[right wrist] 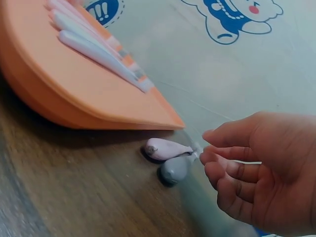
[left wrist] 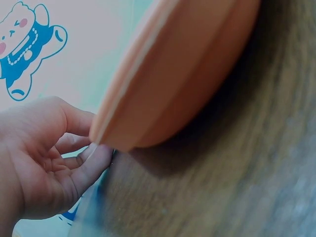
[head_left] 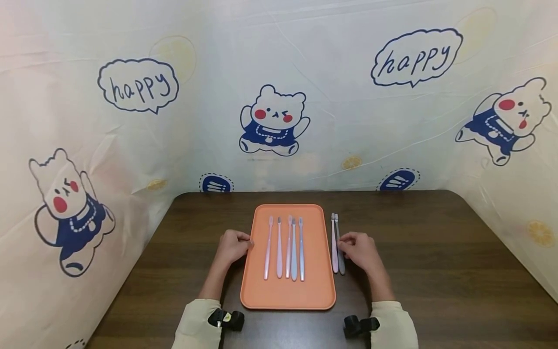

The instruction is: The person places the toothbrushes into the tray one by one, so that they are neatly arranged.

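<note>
An orange tray (head_left: 287, 296) lies on the table with several pink and blue toothbrushes (head_left: 294, 259) side by side on it, heads toward the back. At its left rim my left hand (head_left: 232, 246) pinches the edge between thumb and fingers. Just right of the tray, a pink toothbrush (head_left: 334, 249) and a grey toothbrush (head_left: 341, 264) lie close together on the wood. My right hand (head_left: 361, 248) is beside the grey one, fingertips right at its handle in the head view. Its fingers are loosely bent, with a gap between thumb and forefinger in the right wrist view (right wrist: 269, 170).
The dark wooden table (head_left: 453, 261) extends to both sides of the tray. A pale curtain (head_left: 340, 116) printed with bears and lettering hangs behind and around it. Black wrist cameras sit on both sleeves (head_left: 198, 322).
</note>
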A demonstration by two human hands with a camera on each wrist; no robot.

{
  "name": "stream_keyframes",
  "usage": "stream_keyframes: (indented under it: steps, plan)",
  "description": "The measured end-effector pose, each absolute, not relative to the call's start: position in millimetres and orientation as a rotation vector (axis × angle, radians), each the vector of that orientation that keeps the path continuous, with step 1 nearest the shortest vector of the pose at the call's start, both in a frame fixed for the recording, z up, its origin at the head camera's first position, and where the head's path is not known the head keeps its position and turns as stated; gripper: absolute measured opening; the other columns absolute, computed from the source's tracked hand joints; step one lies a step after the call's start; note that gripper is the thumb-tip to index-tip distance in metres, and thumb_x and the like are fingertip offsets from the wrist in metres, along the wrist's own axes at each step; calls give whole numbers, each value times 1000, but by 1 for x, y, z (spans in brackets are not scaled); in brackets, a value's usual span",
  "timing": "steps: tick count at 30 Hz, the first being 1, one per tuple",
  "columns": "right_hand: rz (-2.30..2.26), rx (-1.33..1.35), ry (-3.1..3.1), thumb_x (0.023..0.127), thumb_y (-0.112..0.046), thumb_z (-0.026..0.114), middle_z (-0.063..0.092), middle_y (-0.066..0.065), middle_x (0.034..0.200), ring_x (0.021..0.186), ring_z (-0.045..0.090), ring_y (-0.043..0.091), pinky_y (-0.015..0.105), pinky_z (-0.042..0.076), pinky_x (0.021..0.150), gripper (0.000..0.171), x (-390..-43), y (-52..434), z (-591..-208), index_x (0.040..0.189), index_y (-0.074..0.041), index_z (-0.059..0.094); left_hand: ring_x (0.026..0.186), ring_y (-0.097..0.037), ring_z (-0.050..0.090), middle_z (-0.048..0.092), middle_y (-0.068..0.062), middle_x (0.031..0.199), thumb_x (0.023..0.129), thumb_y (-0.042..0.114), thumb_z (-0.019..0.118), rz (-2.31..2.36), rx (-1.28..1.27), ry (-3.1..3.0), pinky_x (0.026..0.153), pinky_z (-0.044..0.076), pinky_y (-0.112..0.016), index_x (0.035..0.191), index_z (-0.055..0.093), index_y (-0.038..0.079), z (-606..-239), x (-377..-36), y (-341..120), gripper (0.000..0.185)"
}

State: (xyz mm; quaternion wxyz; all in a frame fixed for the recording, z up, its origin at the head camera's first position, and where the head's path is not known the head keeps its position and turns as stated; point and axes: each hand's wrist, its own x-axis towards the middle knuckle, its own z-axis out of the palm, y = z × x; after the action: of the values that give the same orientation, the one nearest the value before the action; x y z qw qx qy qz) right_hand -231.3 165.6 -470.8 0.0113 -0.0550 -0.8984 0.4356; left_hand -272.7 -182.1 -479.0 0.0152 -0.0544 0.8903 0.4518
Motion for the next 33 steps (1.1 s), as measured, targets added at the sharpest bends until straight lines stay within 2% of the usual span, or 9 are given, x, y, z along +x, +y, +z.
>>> stream_keyframes:
  steps: [9, 18, 28, 33]
  plan:
    - [1362, -288, -2902, 89, -17, 72, 73, 10, 85, 68, 63, 14, 26, 48, 61, 28, -227, 169, -470, 110, 2, 70, 70, -14, 70, 77, -16, 93, 88, 11, 71, 1393, -194, 2762, 67, 60, -31, 101, 78, -2, -478, -269, -181, 20]
    - [1360, -346, -2939, 86, -14, 77, 70, 10, 82, 69, 62, 15, 27, 48, 61, 32, -224, 169, -468, 111, 3, 67, 72, -14, 67, 76, -15, 95, 90, 11, 70, 1379, -209, 2749, 67, 59, -30, 104, 78, -2, -478, -266, -180, 20]
    - [1240, -376, -2988, 84, -18, 78, 69, 7, 76, 69, 63, 16, 26, 46, 60, 24, -222, 168, -466, 98, 0, 71, 71, -13, 67, 76, -14, 92, 89, 11, 70, 1379, -213, 2762, 66, 58, -29, 102, 78, -2, -479, -264, -179, 20]
    - [1178, -380, -3000, 82, -20, 77, 67, 8, 78, 74, 60, 19, 27, 45, 61, 20, -223, 169, -468, 91, -2, 72, 70, -13, 68, 76, -15, 92, 89, 11, 70, 1380, -214, 2766, 66, 59, -29, 102, 78, -2, -479, -264, -179, 20]
